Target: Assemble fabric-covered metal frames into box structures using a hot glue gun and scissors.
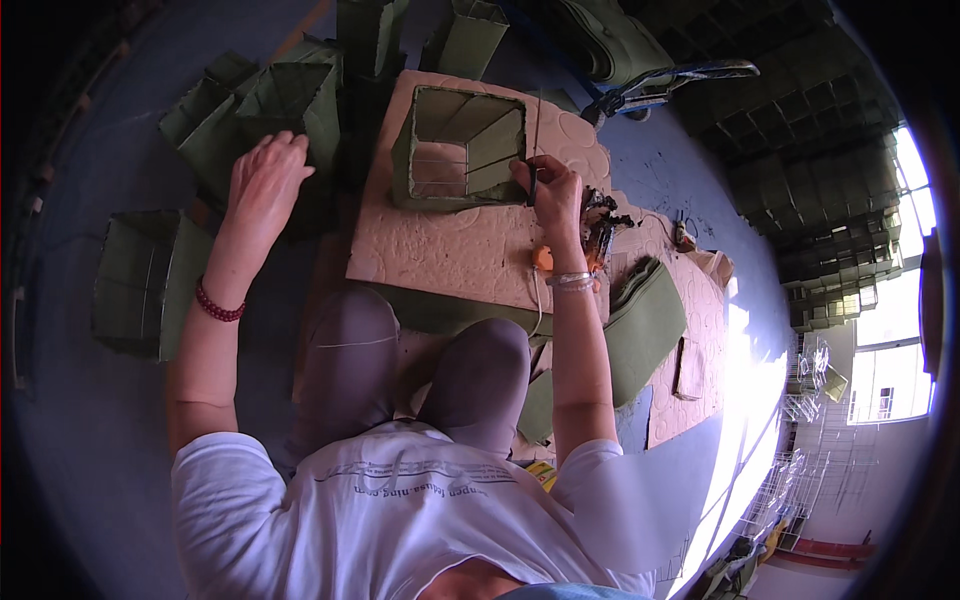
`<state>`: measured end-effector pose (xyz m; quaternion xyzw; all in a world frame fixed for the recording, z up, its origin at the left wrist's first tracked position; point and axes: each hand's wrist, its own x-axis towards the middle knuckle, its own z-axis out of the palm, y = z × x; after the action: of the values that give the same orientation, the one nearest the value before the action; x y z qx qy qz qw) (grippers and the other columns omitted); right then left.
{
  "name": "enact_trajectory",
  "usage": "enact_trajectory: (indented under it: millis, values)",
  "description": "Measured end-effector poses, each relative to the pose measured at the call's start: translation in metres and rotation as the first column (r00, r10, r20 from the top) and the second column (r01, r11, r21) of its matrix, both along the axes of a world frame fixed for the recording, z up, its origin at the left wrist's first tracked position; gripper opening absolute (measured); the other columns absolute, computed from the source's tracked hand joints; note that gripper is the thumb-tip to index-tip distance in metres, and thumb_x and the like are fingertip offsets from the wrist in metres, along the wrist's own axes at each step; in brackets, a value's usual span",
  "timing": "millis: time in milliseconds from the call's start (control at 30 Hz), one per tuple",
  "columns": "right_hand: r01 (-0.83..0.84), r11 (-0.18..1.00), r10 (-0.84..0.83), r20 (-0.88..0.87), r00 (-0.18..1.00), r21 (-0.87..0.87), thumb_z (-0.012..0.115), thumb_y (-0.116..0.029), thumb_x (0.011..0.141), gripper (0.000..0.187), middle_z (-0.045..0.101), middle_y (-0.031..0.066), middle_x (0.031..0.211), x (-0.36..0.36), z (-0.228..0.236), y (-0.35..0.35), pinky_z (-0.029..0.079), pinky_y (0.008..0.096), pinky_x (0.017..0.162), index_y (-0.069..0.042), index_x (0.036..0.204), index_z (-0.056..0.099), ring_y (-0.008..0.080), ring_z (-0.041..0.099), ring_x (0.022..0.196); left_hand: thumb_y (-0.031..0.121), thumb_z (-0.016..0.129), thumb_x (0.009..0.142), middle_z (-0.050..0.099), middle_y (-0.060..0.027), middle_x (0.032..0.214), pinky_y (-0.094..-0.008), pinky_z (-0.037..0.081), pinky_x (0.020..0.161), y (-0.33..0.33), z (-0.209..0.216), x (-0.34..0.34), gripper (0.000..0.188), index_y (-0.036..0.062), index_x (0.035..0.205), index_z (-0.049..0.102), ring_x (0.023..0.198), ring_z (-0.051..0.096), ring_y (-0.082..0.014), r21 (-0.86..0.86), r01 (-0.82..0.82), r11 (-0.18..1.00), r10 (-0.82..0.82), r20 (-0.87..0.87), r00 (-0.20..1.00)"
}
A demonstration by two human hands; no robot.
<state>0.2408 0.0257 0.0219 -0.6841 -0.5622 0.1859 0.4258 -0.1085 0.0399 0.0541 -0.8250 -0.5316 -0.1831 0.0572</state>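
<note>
An open-topped green fabric box (470,190) rests on a worn tan board (440,250) in front of me. At its right wall, my right hand (555,190) is closed around a slim dark tool (532,185) that points away from me. Its exact kind is unclear. My left hand (268,175) hovers left of the board, with its fingers curled beside another green box (290,100). Whatever its fingertips hold is hidden. A further green box (140,285) stands on the floor to the left.
More green boxes (470,40) stand beyond the board. Folded green fabric (640,330) lies right of my knees. Dark charred-looking scraps (600,225) and an orange object (543,258) with a pale cord sit near my right wrist. A blue-framed cart (660,85) and high box stacks (800,150) stand farther right.
</note>
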Motion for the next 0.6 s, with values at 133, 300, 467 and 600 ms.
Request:
enact_trajectory:
  millis: [133, 300, 467, 600]
  values:
    - [-0.043, 0.998, 0.04, -0.076, 0.996, -0.044, 0.076, -0.03, 0.082, 0.035, 0.066, 0.0051, 0.065, 0.0, 0.002, 0.004, 0.045, 0.0243, 0.053, 0.003, 0.091, 0.07, 0.0085, 0.059, 0.057, 0.028, 0.068, 0.085, 0.059, -0.013, 0.125, -0.0454, 0.032, 0.112, -0.011, -0.002, 0.085, 0.051, 0.0002, 0.126, 0.055, 0.126, 0.049, -0.0277, 0.317, 0.426, 0.847, -0.497, 0.191, 0.847]
    - [-0.118, 0.993, 0.119, -0.37, 0.921, 0.026, 0.078, -0.027, 0.079, 0.038, 0.065, 0.0085, 0.063, 0.044, -0.021, 0.014, 0.048, 0.0271, 0.055, 0.007, 0.09, 0.067, 0.01, 0.061, 0.057, 0.02, 0.07, 0.083, 0.068, -0.0088, 0.095, -0.0483, 0.03, 0.114, 0.003, -0.055, 0.115, 0.029, 0.0038, 0.106, 0.061, 0.105, 0.063, -0.0216, 0.202, 0.504, 0.84, -0.531, 0.113, 0.84]
    - [-0.14, 0.951, 0.141, -0.016, 0.99, -0.276, 0.07, -0.008, 0.079, 0.031, 0.07, 0.0083, 0.074, 0.105, -0.106, 0.052, 0.052, 0.0261, 0.056, 0.007, 0.105, 0.064, 0.0139, 0.065, 0.062, 0.012, 0.067, 0.086, 0.067, -0.0078, 0.077, -0.0486, 0.032, 0.113, 0.02, -0.053, 0.12, 0.01, 0.0045, 0.089, 0.06, 0.087, 0.067, -0.0208, 0.228, 0.512, 0.828, -0.556, 0.214, 0.803]
    - [0.108, 0.991, -0.086, 0.231, 0.969, -0.083, 0.069, -0.01, 0.076, 0.045, 0.071, 0.0208, 0.098, 0.089, -0.122, 0.087, 0.056, 0.0339, 0.074, 0.009, 0.116, 0.061, 0.0236, 0.072, 0.084, 0.014, 0.061, 0.089, 0.059, -0.0091, 0.062, -0.0475, 0.033, 0.112, 0.033, -0.047, 0.118, 0.016, 0.0051, 0.076, 0.057, 0.073, 0.065, -0.0237, 0.264, 0.523, 0.81, -0.583, 0.266, 0.768]
